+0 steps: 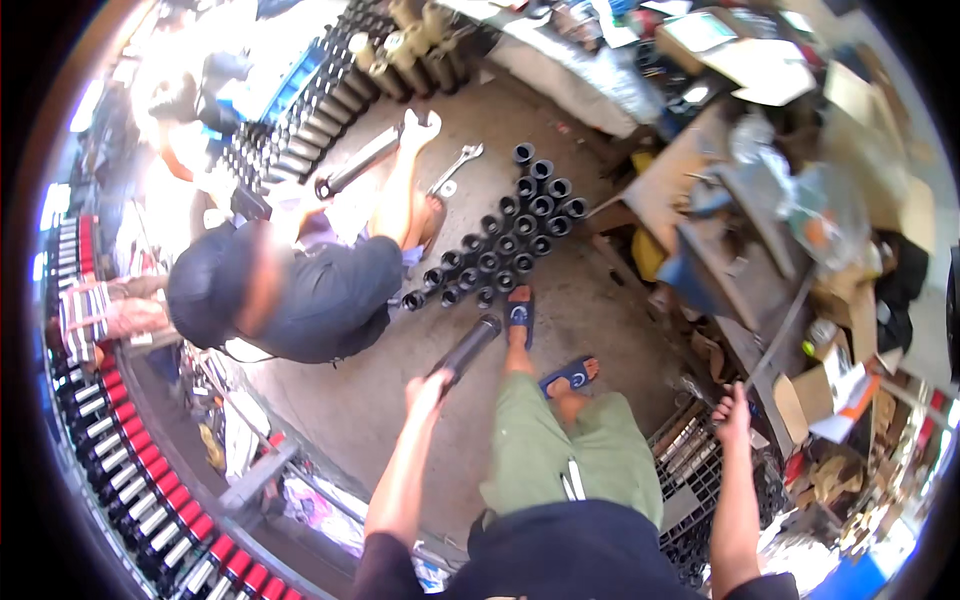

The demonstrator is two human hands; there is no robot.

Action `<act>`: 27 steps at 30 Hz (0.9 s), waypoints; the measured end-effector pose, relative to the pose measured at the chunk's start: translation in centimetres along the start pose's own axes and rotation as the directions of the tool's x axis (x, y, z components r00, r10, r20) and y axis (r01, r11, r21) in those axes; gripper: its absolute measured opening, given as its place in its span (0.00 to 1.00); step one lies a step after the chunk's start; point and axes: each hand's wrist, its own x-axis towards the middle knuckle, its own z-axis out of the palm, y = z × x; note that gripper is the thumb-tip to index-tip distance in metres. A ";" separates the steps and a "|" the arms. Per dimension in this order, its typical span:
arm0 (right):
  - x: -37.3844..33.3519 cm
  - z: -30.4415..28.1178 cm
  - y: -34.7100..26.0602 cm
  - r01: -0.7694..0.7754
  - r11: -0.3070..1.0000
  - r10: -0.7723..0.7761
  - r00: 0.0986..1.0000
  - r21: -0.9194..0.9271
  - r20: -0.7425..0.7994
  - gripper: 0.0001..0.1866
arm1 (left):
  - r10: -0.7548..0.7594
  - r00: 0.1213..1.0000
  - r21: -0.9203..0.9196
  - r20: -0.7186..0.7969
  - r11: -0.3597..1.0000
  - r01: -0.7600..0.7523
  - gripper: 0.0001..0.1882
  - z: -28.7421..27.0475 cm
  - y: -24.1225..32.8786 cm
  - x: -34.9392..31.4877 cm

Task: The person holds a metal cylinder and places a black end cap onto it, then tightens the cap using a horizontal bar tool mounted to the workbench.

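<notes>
My left hand (428, 393) is closed around the lower end of a black tube (470, 347), which slants up and away over the floor. Off to the right, my right hand (733, 412) grips a long thin metal rod (782, 335) that points up past the workbench edge. Just beyond the black tube, several black open-topped tubes (505, 243) stand upright in rows on the floor. At the left a co-worker (300, 295) in a dark cap and shirt is bent low, with a hand at a large open-end wrench (421, 130) by a dark cylinder (362, 162).
Another wrench (460, 168) lies on the concrete floor (590, 300). A cluttered workbench (690, 160) runs along the right, above a black wire crate (690, 465). Red-and-silver cylinders (150, 460) line the left. More dark cylinders (310, 130) stand in rows at the back.
</notes>
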 end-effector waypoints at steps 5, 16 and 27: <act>-3.5 -5.0 6.1 0.039 0.986 -0.060 0.990 -0.163 -0.129 0.18 | 0.051 0.762 -0.011 0.646 0.998 -0.057 0.28 -12.7 6.9 -25.3; -14.9 -4.1 16.0 0.279 0.776 -0.570 0.694 -0.566 -0.440 0.31 | 0.965 -0.217 -0.758 0.150 -0.028 -0.652 0.14 19.1 38.7 -39.8; -24.5 1.6 19.2 0.434 0.752 -0.655 0.577 -0.496 -0.488 0.25 | 0.734 0.178 -0.471 0.655 0.581 -0.664 0.16 31.3 47.9 -37.2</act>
